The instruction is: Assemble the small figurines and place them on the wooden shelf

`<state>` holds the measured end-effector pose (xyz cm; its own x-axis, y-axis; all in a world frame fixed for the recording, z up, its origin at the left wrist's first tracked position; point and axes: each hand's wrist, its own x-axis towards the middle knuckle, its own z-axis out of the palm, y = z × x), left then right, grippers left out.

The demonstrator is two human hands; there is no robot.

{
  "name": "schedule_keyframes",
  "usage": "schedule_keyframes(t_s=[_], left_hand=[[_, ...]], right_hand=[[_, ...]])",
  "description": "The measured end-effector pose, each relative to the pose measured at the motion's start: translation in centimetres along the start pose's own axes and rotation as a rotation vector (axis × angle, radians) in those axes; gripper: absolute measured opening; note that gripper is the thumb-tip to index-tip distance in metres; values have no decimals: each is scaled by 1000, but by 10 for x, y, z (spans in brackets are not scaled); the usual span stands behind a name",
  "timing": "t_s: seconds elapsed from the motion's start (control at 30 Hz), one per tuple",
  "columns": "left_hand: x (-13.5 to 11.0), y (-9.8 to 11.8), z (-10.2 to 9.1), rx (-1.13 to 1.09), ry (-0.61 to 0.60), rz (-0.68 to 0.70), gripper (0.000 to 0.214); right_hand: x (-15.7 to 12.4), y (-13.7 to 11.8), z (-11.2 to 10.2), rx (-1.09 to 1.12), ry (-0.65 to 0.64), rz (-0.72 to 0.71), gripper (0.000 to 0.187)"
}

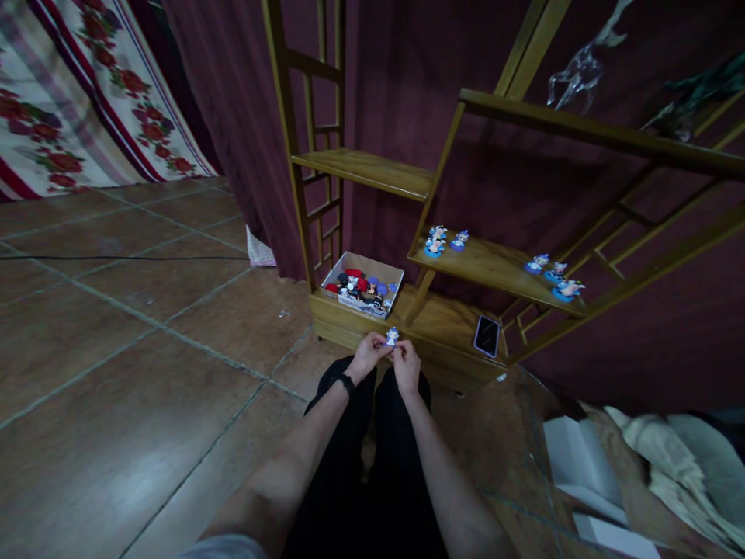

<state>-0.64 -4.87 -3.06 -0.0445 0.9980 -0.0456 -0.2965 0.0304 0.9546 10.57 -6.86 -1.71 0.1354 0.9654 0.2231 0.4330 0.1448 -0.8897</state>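
Note:
Between my two hands, in front of the low shelf, is a small white and purple figurine [392, 336], held upright. My left hand [368, 355] pinches it from the left, with a dark band on that wrist. On the other side, the fingers of my right hand [406, 363] are closed on its lower part. Just beyond my hands, a shallow cardboard box [362, 306] rests on the bottom shelf. Inside lie several small red, black, white and purple pieces [364, 286], heaped together.
A wooden display shelf [372, 172] stands ahead, with several figurines [458, 240] on its middle board. A phone [487, 335] lies at the lower right. Glass horse [576, 74] tops the upper board. White boxes [582, 466] and cloth [663, 450] sit to the right.

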Motion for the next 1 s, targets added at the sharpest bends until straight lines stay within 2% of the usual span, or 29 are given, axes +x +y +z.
schedule_keyframes(t_s=[0.23,0.63,1.0], left_hand=[[0,0,2,-42,66,2,39],[-1,3,-1,-8,11,-12,28],[-1,3,-2,39,36,-40,24]], right_hand=[[0,-4,0,-43,54,-13,26],[1,-6,-3,-82,10,-15,26],[1,-4,-4,-70,-8,-4,27]])
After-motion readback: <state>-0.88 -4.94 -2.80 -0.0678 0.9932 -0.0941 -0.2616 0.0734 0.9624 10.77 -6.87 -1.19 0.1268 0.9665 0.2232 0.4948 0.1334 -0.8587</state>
